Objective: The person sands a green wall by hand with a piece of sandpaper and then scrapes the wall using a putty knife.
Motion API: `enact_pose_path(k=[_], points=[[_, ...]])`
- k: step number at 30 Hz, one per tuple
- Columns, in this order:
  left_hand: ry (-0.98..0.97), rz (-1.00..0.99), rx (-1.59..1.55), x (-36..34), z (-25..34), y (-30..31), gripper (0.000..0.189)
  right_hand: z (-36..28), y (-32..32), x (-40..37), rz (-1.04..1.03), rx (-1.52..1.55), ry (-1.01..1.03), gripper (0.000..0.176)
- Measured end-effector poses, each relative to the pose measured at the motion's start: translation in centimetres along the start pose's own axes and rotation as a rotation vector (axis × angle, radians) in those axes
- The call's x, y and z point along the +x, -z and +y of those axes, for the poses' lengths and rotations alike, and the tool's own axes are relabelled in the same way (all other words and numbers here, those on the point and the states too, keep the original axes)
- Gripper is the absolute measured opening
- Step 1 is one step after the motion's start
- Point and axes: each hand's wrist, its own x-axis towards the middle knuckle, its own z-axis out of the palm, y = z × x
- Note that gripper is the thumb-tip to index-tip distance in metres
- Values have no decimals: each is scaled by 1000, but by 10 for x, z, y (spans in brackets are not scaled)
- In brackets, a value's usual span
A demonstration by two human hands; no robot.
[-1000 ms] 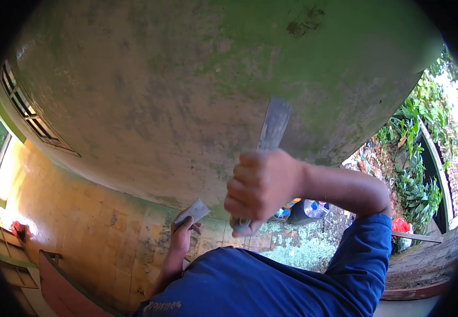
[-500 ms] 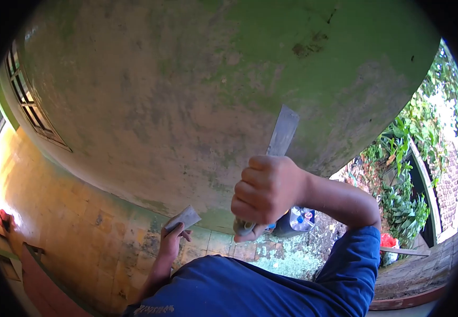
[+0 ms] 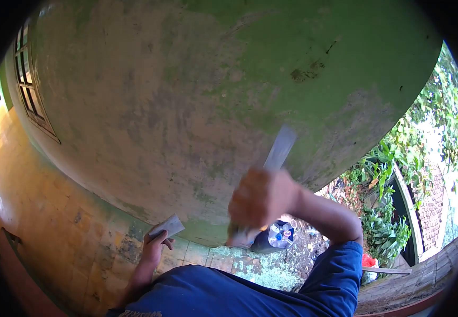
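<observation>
My right hand (image 3: 263,198) is closed around the handle of a scraper, and motion blurs its fingers a little. The scraper's long flat metal blade (image 3: 280,147) points up against the wall (image 3: 186,105), which shows green paint and bare greyish patches. Lower and to the left, my left hand (image 3: 155,245) grips a smaller flat metal blade (image 3: 168,226), held near the bottom of the wall. How its lower fingers wrap the tool is partly hidden.
A dark container (image 3: 279,236) with a shiny round top stands on the stained tile floor (image 3: 91,232) below my right hand. A barred window (image 3: 31,87) is at the left. Plants (image 3: 382,227), a plank (image 3: 390,270) and a red item (image 3: 369,260) lie at the right.
My right hand and its scraper have moved down on the wall. My left hand with the smaller blade sits lower and further left in view, as the whole view has shifted slightly.
</observation>
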Motion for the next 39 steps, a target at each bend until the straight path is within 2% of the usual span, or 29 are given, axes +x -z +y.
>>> enact_pose_path(k=[2,3,5,7,9,10,13,15,17,20,25,29,31,35,36,39], points=[[7,-19,12,-3,-1,1,27,26,3,-12,-87,-157,-116,46],[6,-37,22,-2,-1,-1,27,19,0,-12,-91,-162,-113,46],[17,-18,21,-3,6,-6,26,-7,-8,-6,-37,-94,23,48],[43,10,27,-5,5,-7,25,-3,-1,-6,-98,-50,30,48],[4,-33,-9,-3,0,-4,23,29,12,-15,-102,-211,-112,47],[5,-38,-7,-6,1,-4,23,21,11,-14,-104,-216,-115,47],[18,-5,22,-5,0,-10,22,-6,3,-7,-89,-110,4,44],[8,-26,51,-5,-4,-4,27,9,1,-15,-73,-151,-8,42],[12,-33,39,-5,-2,-8,27,20,11,-17,-71,-83,-104,48],[59,-18,67,-7,-1,-12,26,-3,0,-3,-55,49,-18,51],[41,-75,60,-6,-7,-9,27,8,-4,-9,-62,53,-76,50],[65,-51,94,-11,-4,-11,25,0,-4,-9,-72,-33,20,50],[56,-51,88,-11,-7,-8,26,12,-5,-15,-67,-1,-63,50],[45,-37,84,-11,-6,-8,27,-3,-19,-13,-23,-28,36,52],[49,-42,67,-10,-8,-7,27,14,-13,-20,12,21,-60,52],[58,-44,72,-9,-3,-10,27,13,2,-16,-39,-49,-64,51]])
